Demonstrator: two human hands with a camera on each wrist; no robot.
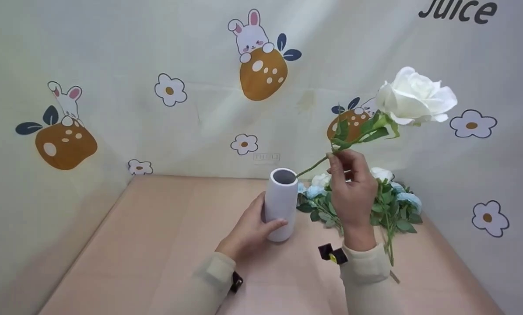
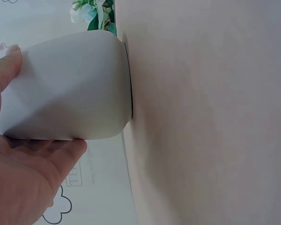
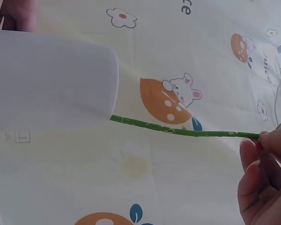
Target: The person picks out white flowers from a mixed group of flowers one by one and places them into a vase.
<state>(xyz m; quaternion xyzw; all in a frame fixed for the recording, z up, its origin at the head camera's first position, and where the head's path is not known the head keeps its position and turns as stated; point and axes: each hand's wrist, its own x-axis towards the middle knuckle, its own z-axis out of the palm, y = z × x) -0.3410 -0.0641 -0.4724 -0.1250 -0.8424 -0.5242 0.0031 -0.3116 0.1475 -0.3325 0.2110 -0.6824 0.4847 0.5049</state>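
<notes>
A tall white vase (image 1: 283, 201) stands upright on the table, its round mouth facing up. My left hand (image 1: 250, 227) grips its side, thumb across the front and fingers behind; in the left wrist view the vase (image 2: 79, 84) lies between thumb and fingers. Between thumb and fingertips, my right hand (image 1: 355, 192) pinches the stem of a white artificial rose (image 1: 416, 96). The bloom leans up to the right, with green leaves just above the fingers. In the right wrist view, the green stem (image 3: 187, 133) reaches down to the vase's rim, its lower end right at the edge.
Behind my right hand, more artificial flowers lie on the pink tabletop (image 1: 191, 227), with pale blue blooms (image 1: 409, 202), white ones and green leaves (image 1: 327, 210). A cream backdrop printed with rabbits, orange fruit and daisies (image 1: 170, 90) rises behind the table.
</notes>
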